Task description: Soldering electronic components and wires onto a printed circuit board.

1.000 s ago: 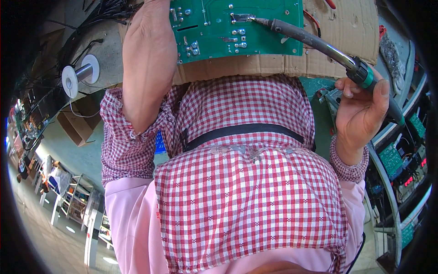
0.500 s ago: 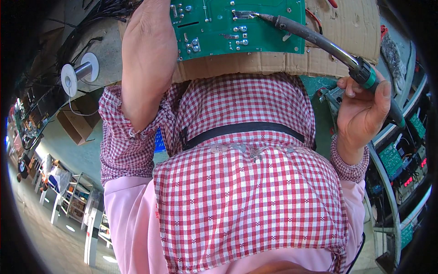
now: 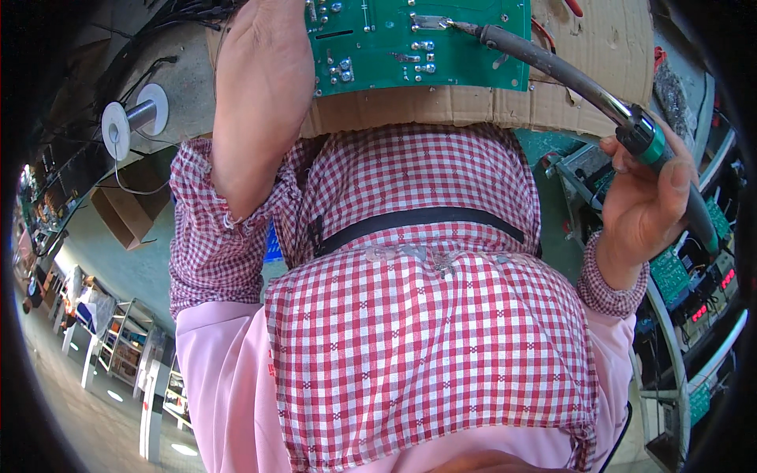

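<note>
A soldering iron (image 3: 552,61) with a green and black handle is gripped in my right hand (image 3: 648,193). Its tip rests on a shiny solder strip near the upper middle of a green circuit board (image 3: 473,67). The board lies solder side up, with several bright joints showing. My left hand (image 3: 268,63) reaches past the board's left edge, beside or touching it. Its fingers run beyond the top of the picture, so what they do is hidden.
Under the board is a cardboard sheet (image 3: 599,102). A solder wire spool (image 3: 118,130) stands at the left, near dark cables (image 3: 189,16). At the right, a metal-framed rack (image 3: 670,331) holds more green boards. A cardboard box (image 3: 130,213) sits below the bench's left side.
My right hand and the iron's handle have shifted right and slightly down, while the tip stays on the same strip. In the picture, the board and my left hand sit slightly farther right.
</note>
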`<state>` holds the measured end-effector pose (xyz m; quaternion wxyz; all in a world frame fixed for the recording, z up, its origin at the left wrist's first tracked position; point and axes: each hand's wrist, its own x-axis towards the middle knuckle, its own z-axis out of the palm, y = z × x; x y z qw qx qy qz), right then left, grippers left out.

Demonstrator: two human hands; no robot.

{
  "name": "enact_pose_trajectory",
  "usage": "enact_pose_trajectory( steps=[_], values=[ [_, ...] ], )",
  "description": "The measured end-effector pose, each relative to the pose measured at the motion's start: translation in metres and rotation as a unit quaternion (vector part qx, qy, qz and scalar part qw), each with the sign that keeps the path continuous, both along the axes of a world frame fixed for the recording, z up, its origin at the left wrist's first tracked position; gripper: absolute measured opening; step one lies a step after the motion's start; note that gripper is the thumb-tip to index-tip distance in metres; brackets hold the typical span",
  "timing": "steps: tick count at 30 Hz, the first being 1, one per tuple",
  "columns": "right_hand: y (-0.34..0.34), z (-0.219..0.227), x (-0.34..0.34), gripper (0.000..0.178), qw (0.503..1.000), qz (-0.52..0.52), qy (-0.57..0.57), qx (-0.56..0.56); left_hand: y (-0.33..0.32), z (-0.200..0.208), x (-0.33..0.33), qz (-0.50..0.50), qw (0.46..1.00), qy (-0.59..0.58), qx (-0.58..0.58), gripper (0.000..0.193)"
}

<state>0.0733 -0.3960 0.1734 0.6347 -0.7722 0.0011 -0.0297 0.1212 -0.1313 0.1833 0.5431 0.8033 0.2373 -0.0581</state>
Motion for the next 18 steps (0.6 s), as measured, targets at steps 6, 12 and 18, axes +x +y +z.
enact_pose_trajectory(
  steps=[6,12,18],
  values=[
    [-0.003,0.055,0.025,0.053,0.969,0.093,-0.015,-0.228,0.008,-0.006,0.000,-0.002,0.995,-0.031,-0.092,0.066],
    [0.007,0.089,0.040,0.048,0.902,0.124,-0.083,-0.405,0.004,-0.004,-0.004,-0.021,0.998,-0.047,0.045,0.066],
    [0.002,0.120,0.047,0.048,0.885,0.127,-0.117,-0.432,0.038,0.015,0.002,-0.049,0.918,-0.021,-0.392,0.064]
  ],
)
